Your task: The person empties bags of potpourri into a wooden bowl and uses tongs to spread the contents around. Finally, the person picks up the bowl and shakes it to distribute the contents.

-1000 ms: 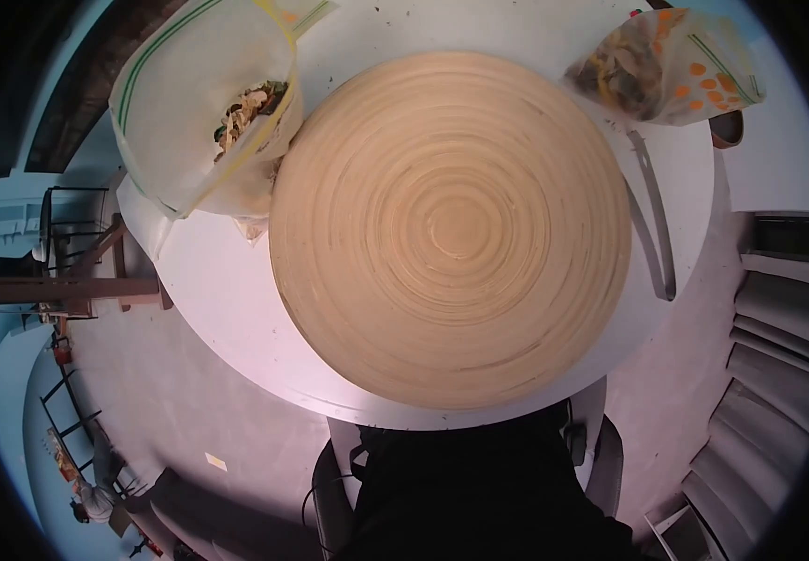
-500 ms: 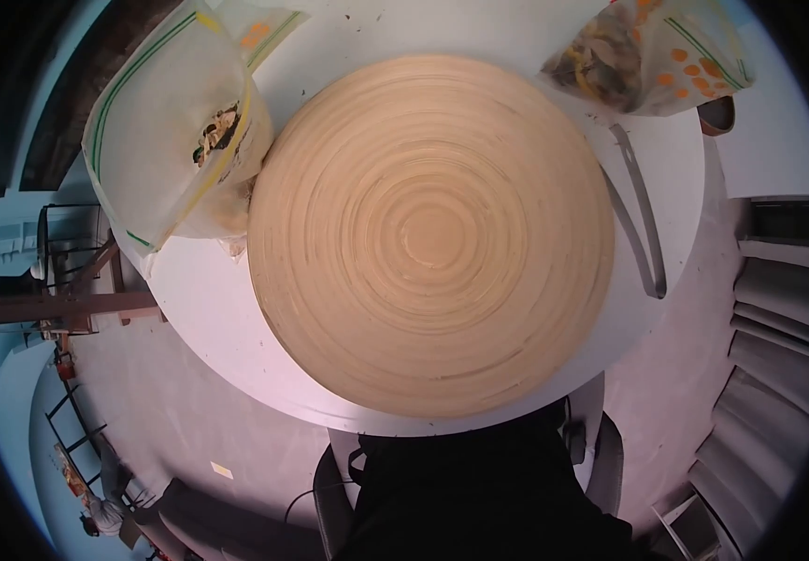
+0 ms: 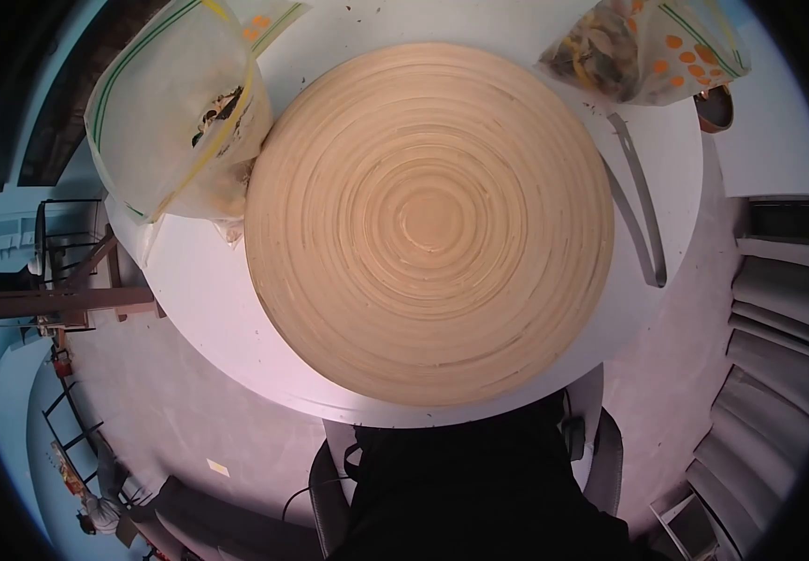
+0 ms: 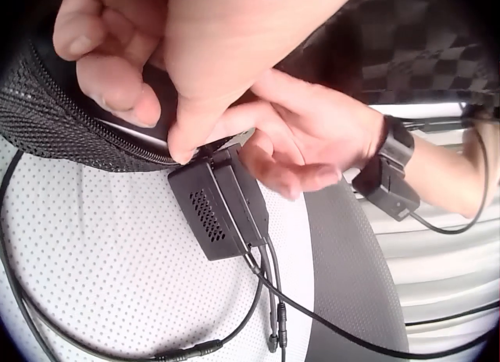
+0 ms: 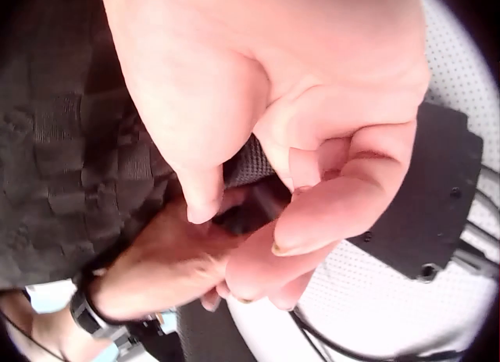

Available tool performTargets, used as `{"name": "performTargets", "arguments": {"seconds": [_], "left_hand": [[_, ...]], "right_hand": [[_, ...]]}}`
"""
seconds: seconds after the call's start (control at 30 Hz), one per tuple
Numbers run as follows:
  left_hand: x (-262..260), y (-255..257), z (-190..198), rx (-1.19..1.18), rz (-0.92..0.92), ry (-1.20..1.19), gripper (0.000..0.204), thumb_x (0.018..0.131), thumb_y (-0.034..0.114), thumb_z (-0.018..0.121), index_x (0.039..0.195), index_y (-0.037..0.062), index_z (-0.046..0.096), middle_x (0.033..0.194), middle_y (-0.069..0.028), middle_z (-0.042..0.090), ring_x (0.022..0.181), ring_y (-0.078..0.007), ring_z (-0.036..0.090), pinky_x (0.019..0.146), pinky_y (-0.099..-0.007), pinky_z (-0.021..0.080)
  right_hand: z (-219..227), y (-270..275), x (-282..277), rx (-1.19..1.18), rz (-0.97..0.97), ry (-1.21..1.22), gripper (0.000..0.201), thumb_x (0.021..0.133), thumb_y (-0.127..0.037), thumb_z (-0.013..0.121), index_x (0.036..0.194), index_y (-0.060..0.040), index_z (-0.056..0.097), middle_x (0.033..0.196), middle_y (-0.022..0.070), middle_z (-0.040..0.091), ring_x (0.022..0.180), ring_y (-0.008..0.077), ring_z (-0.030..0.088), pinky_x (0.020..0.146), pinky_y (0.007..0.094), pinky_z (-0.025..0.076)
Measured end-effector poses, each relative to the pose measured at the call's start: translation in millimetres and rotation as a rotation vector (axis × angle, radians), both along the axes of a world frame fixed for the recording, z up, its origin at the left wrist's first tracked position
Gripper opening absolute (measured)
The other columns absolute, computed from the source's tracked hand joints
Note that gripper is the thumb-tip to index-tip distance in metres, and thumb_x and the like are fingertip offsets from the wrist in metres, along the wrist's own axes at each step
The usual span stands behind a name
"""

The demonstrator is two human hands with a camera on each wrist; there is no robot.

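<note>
Both hands are out of the head view, and the wrist views show them together by a black mesh bag (image 4: 58,116) with a zipper (image 4: 117,139). My left hand (image 4: 250,42) bends its fingers over the bag's opening, its thumb tip close to the zipper. I cannot tell whether it pinches the edge. Facing it, my right hand (image 5: 297,120) has loosely curled fingers and a thumb apart from them, with nothing seen in its grasp. A black box (image 4: 215,210) with cables lies just under both hands. On the table in the head view is a large round coiled bamboo plate (image 3: 428,224).
A white chair seat (image 4: 117,245) lies below the hands, with cables across it. On the white table (image 3: 203,280), an open zip bag (image 3: 143,122) with dried pieces stands left, another filled zip bag (image 3: 610,56) right. Metal tongs (image 3: 643,201) lie beside the plate.
In the head view the table and everything on it sit slightly further left than a second ago, with the camera shifting. No hand enters that view in any frame.
</note>
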State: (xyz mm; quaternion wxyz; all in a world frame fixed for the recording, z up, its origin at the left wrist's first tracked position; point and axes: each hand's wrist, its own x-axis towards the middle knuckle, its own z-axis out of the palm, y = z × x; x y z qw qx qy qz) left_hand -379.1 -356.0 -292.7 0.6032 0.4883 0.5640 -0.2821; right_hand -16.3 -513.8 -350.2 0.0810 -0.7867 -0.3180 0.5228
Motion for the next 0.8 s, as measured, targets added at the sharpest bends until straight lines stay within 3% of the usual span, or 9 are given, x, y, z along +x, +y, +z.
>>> {"name": "performTargets", "arguments": {"seconds": [0.63,0.77,0.8], "left_hand": [[-26.4,-24.5,-14.6,0.002,-0.054,-0.089,0.032,0.094,0.025,0.059,0.116,0.004,0.068,0.112,-0.0224,0.07,0.106,-0.0382,0.067,0.092,-0.0446,0.053],[-52.9,-30.3,-12.4,0.037,-0.164,-0.238,0.032,0.094,0.025,0.059,0.116,0.0041,0.068,0.112,-0.0226,0.07,0.106,-0.0385,0.067,0.092,-0.0448,0.053],[-56.1,-19.2,-11.2,0.079,-0.301,-0.35,0.032,0.094,0.025,0.06,0.116,0.0041,0.068,0.111,-0.0226,0.07,0.106,-0.0386,0.067,0.092,-0.0448,0.053]], "right_hand": [[-1.7,-78.4,-26.3,-0.052,0.076,0.02,0.028,0.092,-0.031,0.064,0.107,-0.0081,0.073,0.083,0.0178,0.069,0.082,0.0382,0.068,0.071,0.0443,0.053],[-3.5,-111.6,-23.4,-0.041,0.139,0.059,0.028,0.092,-0.031,0.064,0.106,-0.0083,0.073,0.083,0.0178,0.069,0.082,0.0383,0.068,0.07,0.0443,0.053],[-2.5,-117.4,-17.4,-0.039,0.176,0.076,0.028,0.092,-0.031,0.064,0.106,-0.0083,0.073,0.082,0.0177,0.07,0.082,0.0383,0.068,0.07,0.0443,0.053]]}}
